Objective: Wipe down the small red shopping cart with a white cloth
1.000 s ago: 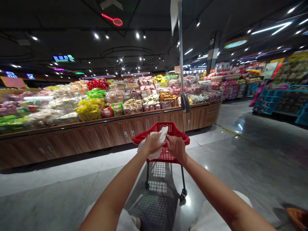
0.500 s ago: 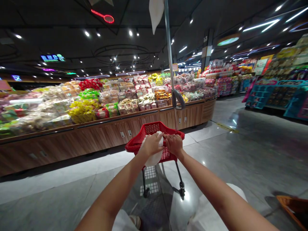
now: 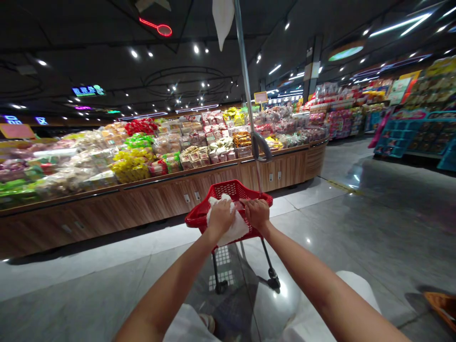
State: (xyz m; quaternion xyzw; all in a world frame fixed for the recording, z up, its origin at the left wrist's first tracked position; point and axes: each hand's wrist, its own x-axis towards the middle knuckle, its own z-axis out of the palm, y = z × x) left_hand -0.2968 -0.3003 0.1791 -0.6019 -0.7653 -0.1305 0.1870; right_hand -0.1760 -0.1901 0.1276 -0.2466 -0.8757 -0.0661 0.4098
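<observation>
In front of me stands a small red plastic shopping cart on black legs with wheels. My left hand is closed on a crumpled white cloth, pressed against the cart's near rim; whether it is cloth or paper is hard to tell. My right hand is wrapped round the cart's handle bar, just right of the cloth. A grey metal pole with a dark looped grip rises from behind the right hand's side of the cart.
A long wood-panelled display counter heaped with bagged snacks runs across ahead. Blue display racks stand at the right on the grey tiled floor. An orange basket sits low at the right edge.
My left hand has slid left along the rim with the white cloth, which now spreads out to the right below it. My right hand stays in place. The view has turned slightly left.
</observation>
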